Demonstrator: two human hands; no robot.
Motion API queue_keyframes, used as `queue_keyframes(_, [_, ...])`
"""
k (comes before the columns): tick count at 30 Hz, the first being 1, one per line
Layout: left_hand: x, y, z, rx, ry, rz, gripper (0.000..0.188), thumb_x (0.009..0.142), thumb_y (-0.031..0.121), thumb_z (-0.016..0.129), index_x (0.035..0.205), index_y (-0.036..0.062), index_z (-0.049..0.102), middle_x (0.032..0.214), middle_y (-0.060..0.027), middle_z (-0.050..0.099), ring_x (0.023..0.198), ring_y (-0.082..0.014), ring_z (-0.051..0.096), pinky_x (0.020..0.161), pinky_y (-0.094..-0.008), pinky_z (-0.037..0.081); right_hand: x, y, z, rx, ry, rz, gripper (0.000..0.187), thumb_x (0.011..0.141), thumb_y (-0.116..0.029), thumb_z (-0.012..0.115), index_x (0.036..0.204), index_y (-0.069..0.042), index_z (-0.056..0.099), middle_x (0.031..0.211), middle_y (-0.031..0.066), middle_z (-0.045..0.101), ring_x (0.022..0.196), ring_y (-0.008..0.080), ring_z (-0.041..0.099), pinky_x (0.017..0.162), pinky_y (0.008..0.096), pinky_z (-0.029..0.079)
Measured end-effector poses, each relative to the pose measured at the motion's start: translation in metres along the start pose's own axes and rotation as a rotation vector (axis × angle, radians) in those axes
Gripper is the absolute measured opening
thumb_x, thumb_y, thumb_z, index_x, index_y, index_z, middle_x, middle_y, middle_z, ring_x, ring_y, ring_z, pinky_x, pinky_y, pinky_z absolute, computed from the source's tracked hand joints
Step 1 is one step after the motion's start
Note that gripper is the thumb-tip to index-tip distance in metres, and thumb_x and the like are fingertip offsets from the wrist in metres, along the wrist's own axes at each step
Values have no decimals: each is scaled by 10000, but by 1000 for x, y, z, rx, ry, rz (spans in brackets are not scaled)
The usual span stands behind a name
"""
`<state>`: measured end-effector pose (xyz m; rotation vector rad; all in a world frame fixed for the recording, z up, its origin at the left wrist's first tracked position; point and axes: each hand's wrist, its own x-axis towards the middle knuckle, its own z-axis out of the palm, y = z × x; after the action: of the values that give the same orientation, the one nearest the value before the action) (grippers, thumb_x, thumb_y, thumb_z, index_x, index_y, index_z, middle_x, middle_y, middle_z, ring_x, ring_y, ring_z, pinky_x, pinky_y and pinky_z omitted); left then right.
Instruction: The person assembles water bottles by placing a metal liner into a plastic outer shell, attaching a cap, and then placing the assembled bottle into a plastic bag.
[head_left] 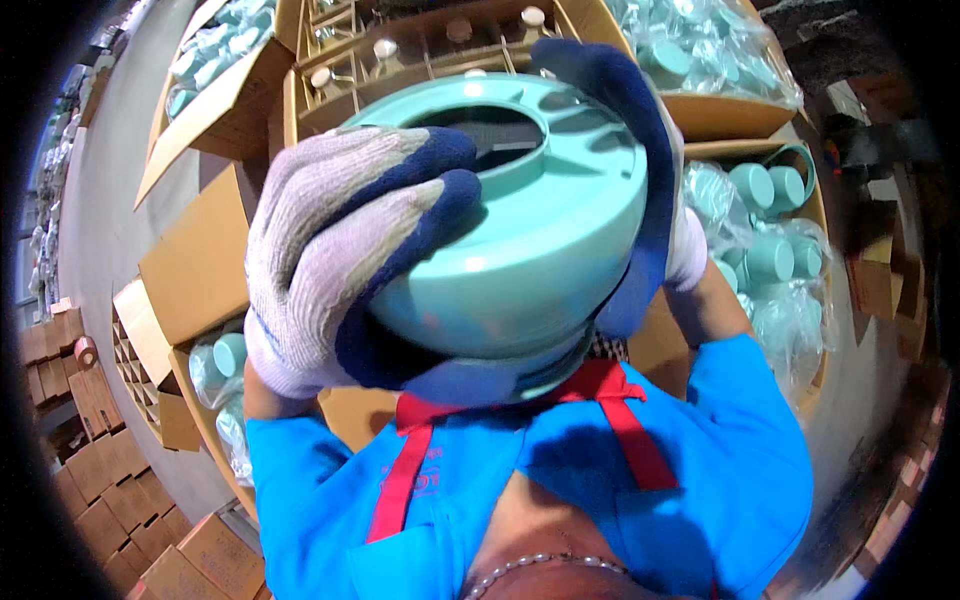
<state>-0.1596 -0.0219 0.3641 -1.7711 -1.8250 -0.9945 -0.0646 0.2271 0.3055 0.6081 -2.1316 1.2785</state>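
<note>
A round turquoise plastic housing (500, 250) fills the middle, held up close in front of my chest. Its upper face has a ring-edged circular opening with a dark inside, and shallow recesses lie beside the ring. My left hand (330, 250), in a white knit glove with blue-coated fingers, wraps the left side; two fingertips hook at the opening's rim. From the right, my right hand (650, 180), gloved alike, presses its palm and fingers along the curved wall. The housing's underside is mostly hidden behind the gloves.
Beyond the housing stands a divided carton (440, 70) of bottle-like items with pale tops. Open cartons of turquoise cups (770, 255) in clear plastic bags flank me. A raised cardboard flap (195, 240) juts out at left. Stacked brown boxes (110, 460) stand on the lower left floor.
</note>
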Motion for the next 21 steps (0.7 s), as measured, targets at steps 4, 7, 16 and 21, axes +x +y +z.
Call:
queue_keyframes(4, [-3,-4,3,-123,-41,-9,759,628,456,880,1172,5,603,1154,-202,666,1034,-366,652,882,-462,516,-9,-7,-1,-174,-53,-3,1125,546,-608,878,1389,11,462,1380,200,535,1326,383,476,1121,466,361])
queue_keyframes(7, [-6,-4,-6,-90,-32,10,754,630,437,886,1179,7,599,1157,-201,658,1027,-375,648,882,-463,511,-2,-22,7,-266,4,-179,1053,598,-612,844,1363,23,497,1358,205,548,1300,371,500,1123,478,361])
queue_keyframes(16, [-18,-2,1,-41,33,-50,627,689,380,865,1161,49,619,1151,-143,644,1056,-344,615,956,-440,468,-3,-36,23,-106,4,-25,847,648,-371,880,1347,-39,538,1315,146,561,1253,356,511,1101,444,383])
queue_keyframes(21, [-32,-10,15,49,39,-54,626,674,362,874,1141,22,633,1150,-148,648,1055,-327,614,953,-431,483,5,-59,26,-360,-104,42,804,652,-350,892,1322,-62,553,1319,150,560,1293,363,485,1132,463,353])
